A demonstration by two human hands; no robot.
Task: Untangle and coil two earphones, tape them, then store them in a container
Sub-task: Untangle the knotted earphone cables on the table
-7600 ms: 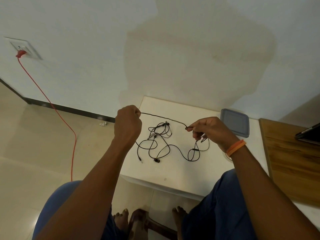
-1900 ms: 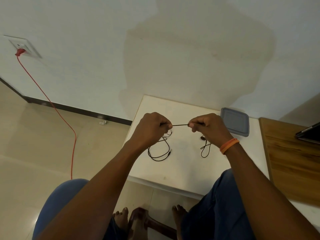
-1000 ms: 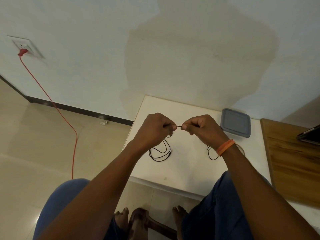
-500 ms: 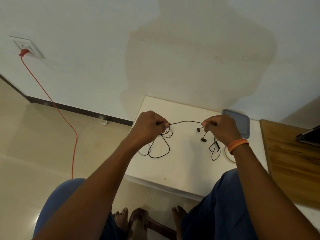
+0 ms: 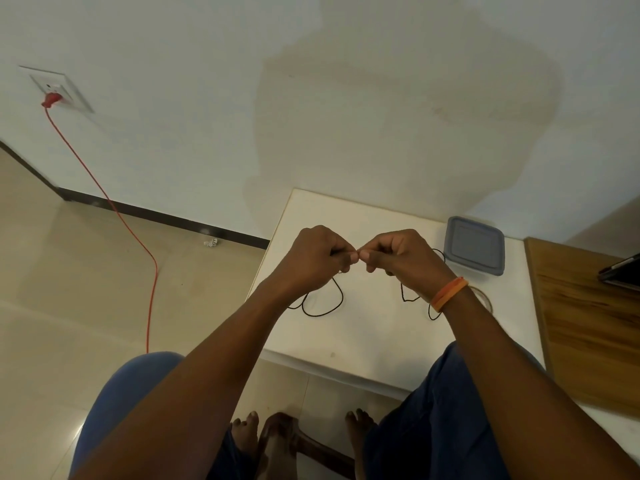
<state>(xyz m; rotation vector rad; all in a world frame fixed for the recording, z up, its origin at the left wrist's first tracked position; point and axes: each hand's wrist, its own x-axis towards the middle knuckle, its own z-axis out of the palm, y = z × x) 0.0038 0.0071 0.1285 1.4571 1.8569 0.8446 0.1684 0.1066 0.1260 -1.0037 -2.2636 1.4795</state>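
Fingertips point(image 5: 353, 257) of left hand point(image 5: 317, 259) and right hand point(image 5: 403, 258) meeting, each pinching black earphone cable point(image 5: 323, 301) above white table point(image 5: 363, 327); loops hanging under both fists, trailing onto tabletop; apparently mid-untangling, coiling not begun; next, likely drawing hands apart gently to free knots; grey lidded container point(image 5: 476, 245) just beyond right hand; tape roll point(image 5: 485, 297) beside wrist.
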